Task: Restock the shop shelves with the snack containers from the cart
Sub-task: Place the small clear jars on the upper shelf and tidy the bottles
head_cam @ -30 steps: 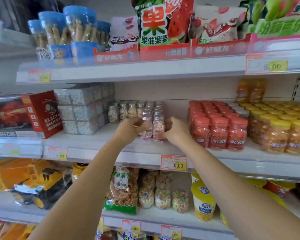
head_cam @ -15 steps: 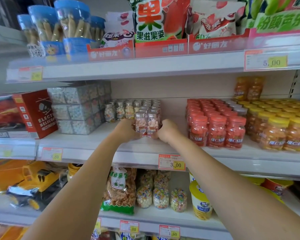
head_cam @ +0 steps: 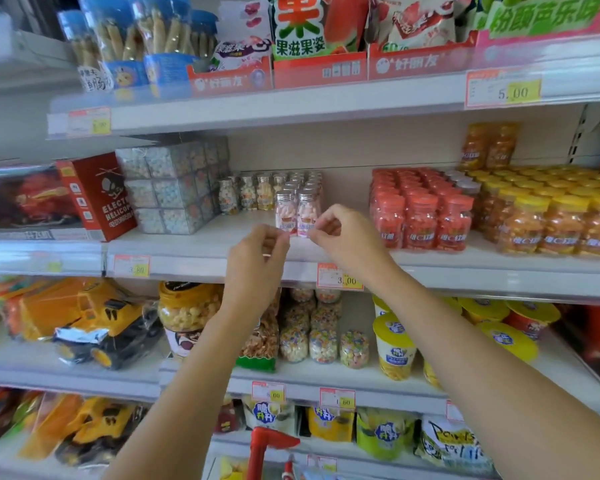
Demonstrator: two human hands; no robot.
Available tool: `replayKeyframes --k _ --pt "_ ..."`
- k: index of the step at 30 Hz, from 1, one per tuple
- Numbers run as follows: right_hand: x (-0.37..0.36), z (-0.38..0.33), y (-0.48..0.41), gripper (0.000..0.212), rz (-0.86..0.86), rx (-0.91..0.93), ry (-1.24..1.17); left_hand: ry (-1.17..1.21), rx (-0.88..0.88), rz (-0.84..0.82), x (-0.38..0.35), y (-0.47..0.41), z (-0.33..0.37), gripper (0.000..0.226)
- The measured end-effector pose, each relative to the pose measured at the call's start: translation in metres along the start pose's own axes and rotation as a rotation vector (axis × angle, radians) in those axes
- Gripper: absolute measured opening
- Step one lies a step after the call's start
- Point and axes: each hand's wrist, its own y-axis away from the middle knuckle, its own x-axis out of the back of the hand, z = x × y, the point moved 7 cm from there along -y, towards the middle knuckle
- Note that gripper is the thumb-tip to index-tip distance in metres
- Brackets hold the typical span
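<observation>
White metal shelf (head_cam: 201, 237); two clear silver-capped candy bottles (head_cam: 296, 213) upright; left hand (head_cam: 257, 258), right hand (head_cam: 343, 233) loosely curled, empty, just before them.

A shop: tiered white shelves (head_cam: 430, 271) packed with snack jars (head_cam: 420, 216), fronted by price tags (head_cam: 340, 277).

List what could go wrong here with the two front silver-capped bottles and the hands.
1. The two silver-capped bottles are tall and narrow, and both the left hand and right hand sit at their bases; a nudge might tip them.
2. The red-capped jars stand close beside the right hand; a sideways sweep could knock them.
</observation>
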Motion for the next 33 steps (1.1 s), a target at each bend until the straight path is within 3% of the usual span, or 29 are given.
replayKeyframes --k 3,6,11,14,18,20,22,24,26,29,33 --pt "0.005 0.010 0.056 0.021 -0.087 -0.002 0.001 -0.010 0.020 -0.096 -0.008 0.072 -0.005 0.043" --pt "-0.007 0.051 0.113 0.021 -0.234 -0.137 0.052 -0.005 0.163 -0.285 -0.033 0.138 -0.039 0.050" --pt "-0.039 0.163 0.227 0.016 -0.445 -0.441 0.099 -0.094 0.392 -0.637 -0.093 0.256 -0.114 0.039" --pt "-0.063 0.232 0.303 0.028 -0.616 -0.667 0.139 -0.149 0.497 -0.867 -0.132 0.319 -0.148 0.012" --pt "-0.082 0.304 0.392 0.051 -0.793 -0.921 0.257 -0.276 0.561 -1.146 -0.175 0.392 -0.191 0.030" --pt "-0.089 0.331 0.429 0.052 -0.890 -0.993 0.316 -0.312 0.551 -1.333 -0.191 0.434 -0.205 0.019" --pt "-0.095 0.347 0.457 0.044 -0.977 -1.017 0.375 -0.364 0.470 -1.467 -0.206 0.462 -0.212 0.018" --pt "-0.097 0.353 0.475 0.038 -1.041 -0.992 0.433 -0.350 0.497 -1.588 -0.218 0.485 -0.213 0.028" --pt "-0.100 0.358 0.488 0.036 -1.105 -0.940 0.488 -0.388 0.387 -1.711 -0.227 0.500 -0.213 0.028" --pt "-0.107 0.361 0.503 0.032 -1.293 -0.855 0.615 -0.413 0.296 -1.766 -0.238 0.514 -0.209 0.049" --pt "-0.115 0.370 0.512 0.016 -1.366 -0.789 0.701 -0.491 0.144 -1.855 -0.246 0.536 -0.204 0.044"
